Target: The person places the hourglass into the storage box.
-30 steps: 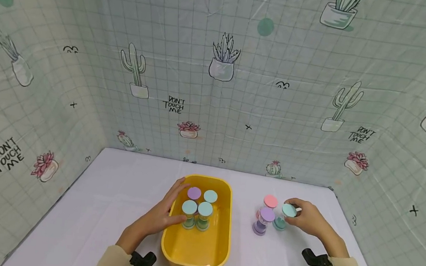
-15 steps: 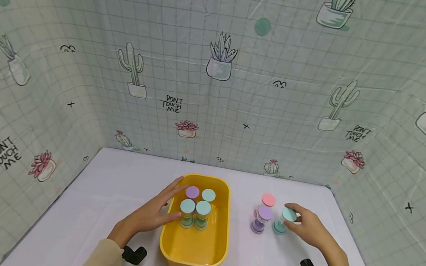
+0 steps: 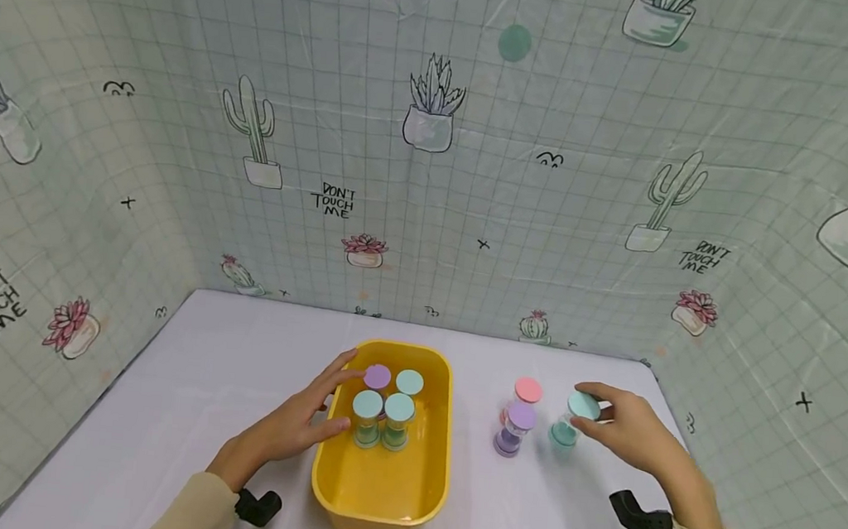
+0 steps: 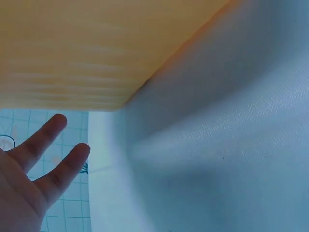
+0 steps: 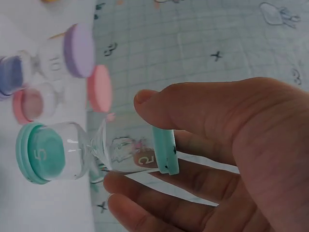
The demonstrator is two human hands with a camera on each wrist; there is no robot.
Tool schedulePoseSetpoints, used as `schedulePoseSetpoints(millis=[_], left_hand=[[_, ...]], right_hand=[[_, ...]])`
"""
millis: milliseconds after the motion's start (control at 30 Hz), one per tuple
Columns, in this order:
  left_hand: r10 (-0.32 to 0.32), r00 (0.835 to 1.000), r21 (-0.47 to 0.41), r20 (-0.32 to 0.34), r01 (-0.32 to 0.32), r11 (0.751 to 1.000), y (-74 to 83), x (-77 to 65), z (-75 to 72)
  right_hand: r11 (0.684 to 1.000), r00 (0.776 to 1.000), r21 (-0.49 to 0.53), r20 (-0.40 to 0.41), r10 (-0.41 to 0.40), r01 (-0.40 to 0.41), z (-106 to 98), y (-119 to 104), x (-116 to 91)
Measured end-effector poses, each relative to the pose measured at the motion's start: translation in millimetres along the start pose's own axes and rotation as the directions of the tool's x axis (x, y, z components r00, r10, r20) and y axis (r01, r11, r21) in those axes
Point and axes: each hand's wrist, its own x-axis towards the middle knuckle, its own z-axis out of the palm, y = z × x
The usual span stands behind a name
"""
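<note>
My right hand (image 3: 624, 426) pinches a teal-capped sand timer (image 3: 564, 432) by its top, thumb on one side and fingers on the other. The right wrist view shows the timer's clear glass (image 5: 77, 150) with a 5 on it and teal sand in the lower bulb. My left hand (image 3: 287, 428) is at the left side of a yellow bin (image 3: 380, 489), fingers spread and fairly straight at its rim. Inside the bin stand a purple-capped timer (image 3: 377, 376) and several teal-capped timers (image 3: 399, 407). In the left wrist view, two fingers (image 4: 63, 174) extend beside the bin's wall.
A purple-capped timer (image 3: 520, 416) stands on the white table (image 3: 562, 508) between the bin and my right hand. Just behind it is a pink-capped timer (image 3: 529, 390). A patterned cloth (image 3: 489, 195) encloses the back and sides.
My right hand, with the teal sand timer, has moved a little up and to the right, away from the purple and pink ones. My left hand stays beside the bin; the view has shifted slightly.
</note>
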Motion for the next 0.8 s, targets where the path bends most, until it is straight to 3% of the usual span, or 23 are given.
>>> schedulePoseSetpoints(millis=[200,333,500,633,800], left_hand=[[-0.024,1.000,-0.005,0.015,0.024,1.000,1.8,-1.1,-4.8],[-0.020,1.000,0.009,0.011,0.020,1.000,1.4,-1.0,-7.7],[-0.028,1.000,0.000,0.007,0.028,1.000,0.4,0.5,-7.9],[-0.035,0.999,-0.036,0.019,0.036,0.999,-1.8,0.9,-2.9],[-0.025,1.000,-0.053,0.014,0.025,0.998,-2.8,1.9,1.5]], right_hand=[[0.996,0.993,-0.024,-0.082,-0.086,0.085,-31.1,-31.6,0.6],[0.991,0.986,-0.009,-0.102,-0.134,0.134,-40.6,-58.0,3.5],[0.972,0.969,0.030,-0.088,-0.231,0.234,-37.9,-89.6,9.2],[0.937,0.938,0.050,-0.061,-0.342,0.345,-28.3,-108.1,14.2],[0.904,0.905,0.056,-0.019,-0.424,0.425,-17.4,-130.9,21.3]])
